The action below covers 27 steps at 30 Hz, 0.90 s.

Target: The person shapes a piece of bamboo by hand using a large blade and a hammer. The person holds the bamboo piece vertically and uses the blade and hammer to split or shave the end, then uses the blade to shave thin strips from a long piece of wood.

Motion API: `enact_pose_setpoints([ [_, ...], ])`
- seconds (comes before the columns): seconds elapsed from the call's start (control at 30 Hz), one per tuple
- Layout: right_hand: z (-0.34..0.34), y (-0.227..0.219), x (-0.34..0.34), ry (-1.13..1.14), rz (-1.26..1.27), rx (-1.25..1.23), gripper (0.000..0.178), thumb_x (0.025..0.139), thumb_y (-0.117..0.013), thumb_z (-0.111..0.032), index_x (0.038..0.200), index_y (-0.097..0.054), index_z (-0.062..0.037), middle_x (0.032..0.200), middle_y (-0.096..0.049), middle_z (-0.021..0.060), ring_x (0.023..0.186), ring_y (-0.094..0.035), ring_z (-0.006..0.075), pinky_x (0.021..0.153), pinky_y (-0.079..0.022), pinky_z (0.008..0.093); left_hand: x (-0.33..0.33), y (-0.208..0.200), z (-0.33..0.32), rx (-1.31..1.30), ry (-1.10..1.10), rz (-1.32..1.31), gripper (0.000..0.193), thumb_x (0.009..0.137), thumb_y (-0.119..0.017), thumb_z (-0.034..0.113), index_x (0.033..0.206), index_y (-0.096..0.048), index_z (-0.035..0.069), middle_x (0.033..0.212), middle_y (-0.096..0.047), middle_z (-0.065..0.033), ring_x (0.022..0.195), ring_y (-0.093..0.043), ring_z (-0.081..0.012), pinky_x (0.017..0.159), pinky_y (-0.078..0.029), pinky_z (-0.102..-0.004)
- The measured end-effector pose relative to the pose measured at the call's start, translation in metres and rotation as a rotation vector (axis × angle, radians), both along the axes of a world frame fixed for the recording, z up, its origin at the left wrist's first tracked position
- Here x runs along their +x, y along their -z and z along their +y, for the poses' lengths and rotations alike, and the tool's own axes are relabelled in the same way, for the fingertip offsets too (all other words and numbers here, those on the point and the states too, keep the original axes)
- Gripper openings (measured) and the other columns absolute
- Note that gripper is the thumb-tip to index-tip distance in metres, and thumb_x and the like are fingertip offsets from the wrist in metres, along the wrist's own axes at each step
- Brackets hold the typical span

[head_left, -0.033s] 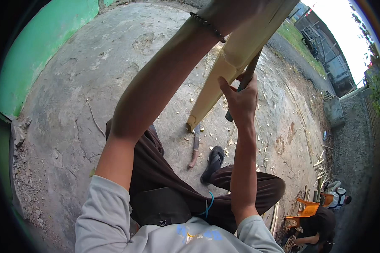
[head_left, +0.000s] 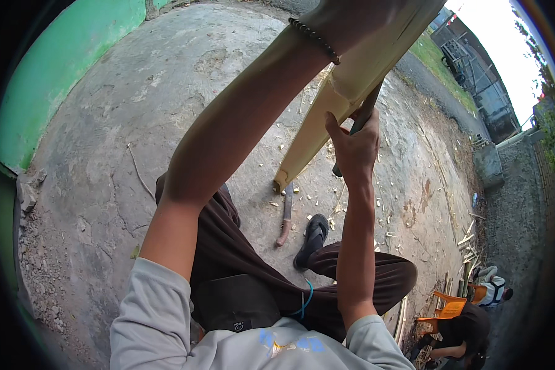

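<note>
A long pale split bamboo piece stands aslant, its lower end on the concrete and its upper part leaving the top edge. My left hand, below a beaded bracelet, steadies its upper part; the fingers are cut off or hidden. My right hand is closed around the handle of a long dark tool, probably a machete, which lies along the bamboo's right edge. The bamboo hides part of this tool. By the bamboo's foot a second machete with a brown handle lies on the ground.
Pale chips and shavings litter the concrete floor. My sandalled foot is near the machete on the ground. A green wall stands at left. At lower right are an orange chair, bamboo strips and two other people.
My left forearm and the upper part of the bamboo have shifted slightly to the right. The right hand and its tool have moved slightly right too.
</note>
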State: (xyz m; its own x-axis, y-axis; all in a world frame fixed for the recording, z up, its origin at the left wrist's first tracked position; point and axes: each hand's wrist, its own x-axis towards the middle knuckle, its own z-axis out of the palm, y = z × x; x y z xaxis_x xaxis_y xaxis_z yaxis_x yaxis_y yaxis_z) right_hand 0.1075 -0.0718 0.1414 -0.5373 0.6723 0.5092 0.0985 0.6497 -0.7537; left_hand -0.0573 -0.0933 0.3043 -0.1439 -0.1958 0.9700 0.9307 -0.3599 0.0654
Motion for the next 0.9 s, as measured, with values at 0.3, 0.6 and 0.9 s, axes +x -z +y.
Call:
enact_pose_setpoints([
  [0.3, 0.053, 0.005, 0.011, 0.229, -0.019, 0.168, 0.039, 0.080, -0.075, -0.012, 0.111, -0.054, 0.0016, 0.096, -0.067, 0.0166, 0.088, -0.067, 0.0299, 0.083, -0.053, 0.0404, 0.024, 0.037, 0.020, 0.160, 0.010, -0.252, 0.024, 0.085, -0.066, 0.015, 0.104, -0.057, 0.003, 0.083, -0.066, -0.0142, 0.077, -0.065, -0.0329, 0.069, -0.053, -0.0427],
  [0.6, 0.132, 0.021, 0.041, 0.217, 0.065, -0.065, 0.034, 0.087, -0.072, -0.011, 0.115, -0.059, 0.0025, 0.096, -0.069, 0.0091, 0.085, -0.066, 0.0170, 0.077, -0.053, 0.0301, 0.154, 0.402, 0.063, -0.394, 0.780, -1.980, 0.043, 0.096, -0.056, 0.043, 0.104, -0.057, 0.001, 0.088, -0.063, -0.0082, 0.069, -0.061, -0.0179, 0.061, -0.051, -0.0340],
  [0.9, 0.140, 0.020, 0.115, 0.400, 0.127, -0.150, 0.039, 0.083, -0.072, -0.013, 0.112, -0.053, 0.0034, 0.097, -0.069, 0.0189, 0.088, -0.070, 0.0301, 0.077, -0.055, 0.0392, 0.196, 0.505, 0.116, -0.117, 1.178, -2.216, 0.035, 0.094, -0.067, 0.038, 0.095, -0.056, 0.004, 0.094, -0.068, -0.0116, 0.088, -0.069, -0.0227, 0.083, -0.061, -0.0334],
])
